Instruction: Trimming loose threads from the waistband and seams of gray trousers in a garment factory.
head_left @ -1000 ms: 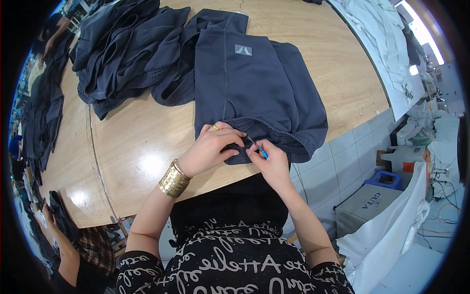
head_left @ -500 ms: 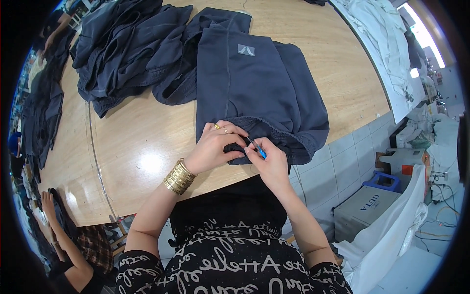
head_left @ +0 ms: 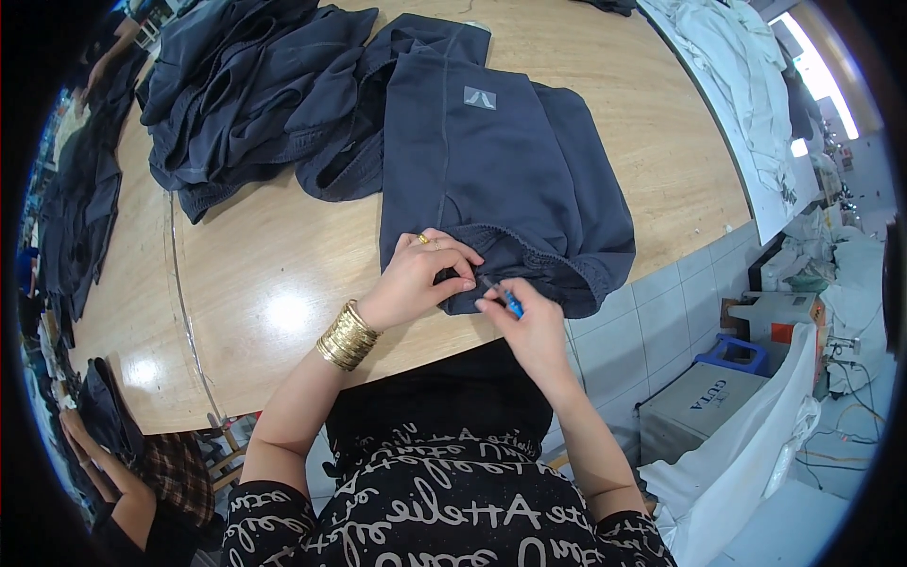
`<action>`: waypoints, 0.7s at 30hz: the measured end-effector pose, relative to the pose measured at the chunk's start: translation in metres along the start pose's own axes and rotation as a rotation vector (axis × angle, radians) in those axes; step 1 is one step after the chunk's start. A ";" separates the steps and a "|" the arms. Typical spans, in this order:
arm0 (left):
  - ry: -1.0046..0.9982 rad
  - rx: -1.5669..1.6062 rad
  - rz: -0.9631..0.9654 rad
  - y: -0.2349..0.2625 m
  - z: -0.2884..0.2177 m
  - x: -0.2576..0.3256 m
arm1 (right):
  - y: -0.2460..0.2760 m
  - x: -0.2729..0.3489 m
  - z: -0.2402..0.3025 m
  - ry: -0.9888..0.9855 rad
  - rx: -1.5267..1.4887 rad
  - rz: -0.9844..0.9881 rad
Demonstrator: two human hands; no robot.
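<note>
A dark navy pair of shorts or trousers [head_left: 510,161] lies on the wooden table, its gathered elastic waistband towards me. My left hand [head_left: 422,276] pinches the fabric at the waistband's near edge, thumb against fingers. In my right hand [head_left: 531,321] is a small blue-handled tool [head_left: 513,302], like thread snips or a seam ripper. Its thin metal tip points at the waistband, close to my left fingertips. Fingers partly cover the tool, so its exact kind is hidden. A small grey patch shows near the garment's far end.
More dark garments [head_left: 236,90] are heaped at the far left of the wooden table [head_left: 255,283]. White cloth [head_left: 727,85] covers a surface at the far right. A grey box [head_left: 704,402] and blue stool [head_left: 732,354] stand on the right. Another person's arm [head_left: 109,468] is at lower left.
My right hand has drawn slightly right and down with the blue-handled tool, away from my left fingers. My left thumb and fingers have come closer together on the fabric.
</note>
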State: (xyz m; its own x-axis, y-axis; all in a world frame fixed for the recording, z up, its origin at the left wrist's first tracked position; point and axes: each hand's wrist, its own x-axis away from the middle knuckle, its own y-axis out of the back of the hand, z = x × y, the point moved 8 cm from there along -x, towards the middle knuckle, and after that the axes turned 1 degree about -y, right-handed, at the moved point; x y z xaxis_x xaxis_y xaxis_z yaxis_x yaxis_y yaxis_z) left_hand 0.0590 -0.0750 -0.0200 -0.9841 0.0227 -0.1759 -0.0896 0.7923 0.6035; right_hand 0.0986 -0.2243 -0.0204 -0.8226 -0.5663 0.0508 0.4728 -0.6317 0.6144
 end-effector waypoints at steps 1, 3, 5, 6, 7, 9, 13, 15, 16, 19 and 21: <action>-0.001 0.003 0.006 -0.001 0.001 0.000 | -0.002 0.003 0.005 -0.006 0.053 0.019; 0.001 0.007 0.007 -0.001 0.001 0.001 | -0.007 0.003 0.001 0.016 0.113 0.035; 0.003 0.009 0.007 0.000 0.001 0.001 | -0.008 0.001 -0.001 0.012 0.127 0.053; 0.033 0.030 0.035 -0.001 0.002 0.001 | -0.005 -0.002 0.001 0.012 0.126 0.053; 0.063 0.050 0.060 -0.002 0.004 0.001 | -0.004 -0.006 -0.004 -0.076 0.038 0.111; 0.073 0.071 0.063 -0.002 0.007 0.001 | 0.000 -0.012 -0.003 -0.194 -0.064 0.174; -0.012 0.054 0.024 -0.001 0.004 0.001 | 0.007 -0.023 0.004 -0.143 0.019 0.125; -0.017 0.031 0.030 0.001 0.000 0.001 | 0.005 -0.029 0.005 -0.100 0.030 0.106; -0.021 0.009 0.036 0.003 -0.005 0.001 | 0.005 -0.032 0.008 -0.057 0.041 0.087; 0.025 -0.046 0.075 0.001 -0.010 0.001 | 0.004 -0.037 0.016 -0.022 0.035 0.066; 0.036 -0.050 0.073 -0.002 -0.009 0.001 | 0.007 -0.040 0.020 -0.011 0.027 0.057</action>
State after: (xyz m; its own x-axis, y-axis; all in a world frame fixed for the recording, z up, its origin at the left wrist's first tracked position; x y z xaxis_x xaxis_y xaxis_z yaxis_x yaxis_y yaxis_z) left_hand 0.0565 -0.0819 -0.0146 -0.9931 0.0566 -0.1027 -0.0242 0.7581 0.6517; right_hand 0.1283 -0.1956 -0.0019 -0.7979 -0.5953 0.0951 0.5107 -0.5836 0.6314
